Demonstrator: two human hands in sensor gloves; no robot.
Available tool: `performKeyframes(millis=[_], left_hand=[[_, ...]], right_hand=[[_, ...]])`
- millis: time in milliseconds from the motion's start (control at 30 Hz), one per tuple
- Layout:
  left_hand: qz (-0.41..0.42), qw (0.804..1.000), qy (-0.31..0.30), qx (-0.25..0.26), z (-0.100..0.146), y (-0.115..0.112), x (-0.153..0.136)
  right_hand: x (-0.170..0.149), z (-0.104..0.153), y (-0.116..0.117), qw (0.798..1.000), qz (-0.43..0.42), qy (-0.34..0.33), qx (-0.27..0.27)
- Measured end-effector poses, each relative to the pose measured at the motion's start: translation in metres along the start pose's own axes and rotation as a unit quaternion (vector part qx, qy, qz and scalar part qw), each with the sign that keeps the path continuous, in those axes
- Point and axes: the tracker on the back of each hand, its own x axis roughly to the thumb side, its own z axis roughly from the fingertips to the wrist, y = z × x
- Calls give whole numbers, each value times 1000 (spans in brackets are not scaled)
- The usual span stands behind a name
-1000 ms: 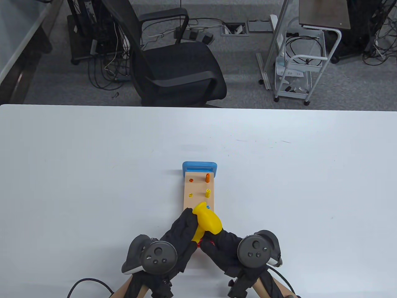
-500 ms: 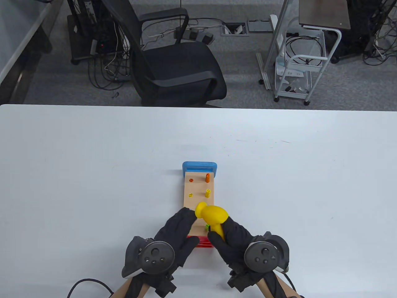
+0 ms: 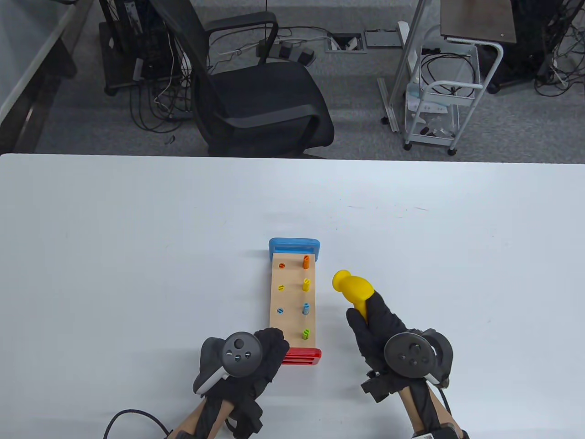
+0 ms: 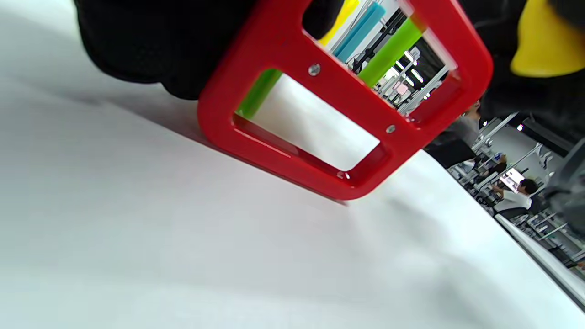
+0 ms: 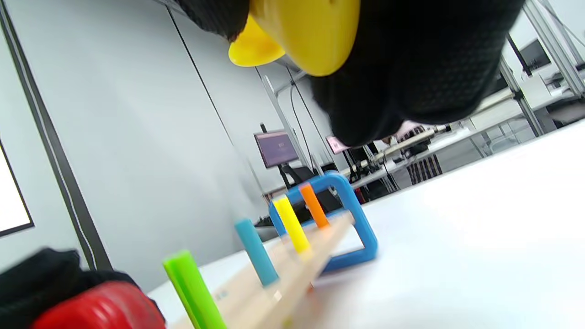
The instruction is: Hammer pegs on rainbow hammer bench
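Left hand [image 3: 256, 361] grips the bench's [image 3: 292, 302] red end [image 3: 299, 356] to steady it mid-table; right hand [image 3: 377, 327] wraps the yellow hammer [image 3: 353, 289], held off right, likely to strike the 4 raised pegs [image 3: 306, 284].

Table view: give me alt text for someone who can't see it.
The right hand grips a yellow hammer raised beside a wooden peg bench on a white table. The left hand holds the bench's near red end. Four pegs along the right row stand up.
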Motion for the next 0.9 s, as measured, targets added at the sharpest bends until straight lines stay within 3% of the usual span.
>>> performKeyframes(millis=[233, 267, 400, 467, 500, 567, 633, 667, 700, 767, 833, 900], left_hand=[[-28, 999, 2, 16, 0, -2, 0], [-29, 999, 2, 17, 0, -2, 0], [-27, 1000, 2, 13, 0, -1, 1], [-28, 1000, 2, 13, 0, -1, 1], [-28, 1000, 2, 12, 0, -1, 1], [-27, 1000, 2, 10, 0, -1, 1], [-26, 1000, 2, 9, 0, -1, 1], [-26, 1000, 2, 8, 0, -1, 1], [-26, 1000, 2, 8, 0, -1, 1], [-28, 1000, 2, 9, 0, -1, 2], [-30, 1000, 2, 8, 0, -1, 2], [-29, 1000, 2, 7, 0, -1, 2]], right_hand=[[-14, -37, 22, 992, 77, 35, 95], [-10, -46, 18, 992, 92, 28, 83], [10, -66, -11, 992, 92, -33, -76], [12, -70, -9, 991, 76, -40, -104], [11, -72, -2, 993, 73, -40, -89], [4, -80, 26, 994, 104, -30, -11], [1, -87, 50, 978, 186, -17, 92], [5, -86, 46, 970, 222, -10, 97], [11, -90, 43, 977, 203, -32, 63], [20, -94, 34, 974, 209, -20, 89], [32, -96, 10, 980, 196, -40, -16], [37, -93, -6, 983, 157, -49, -85]])
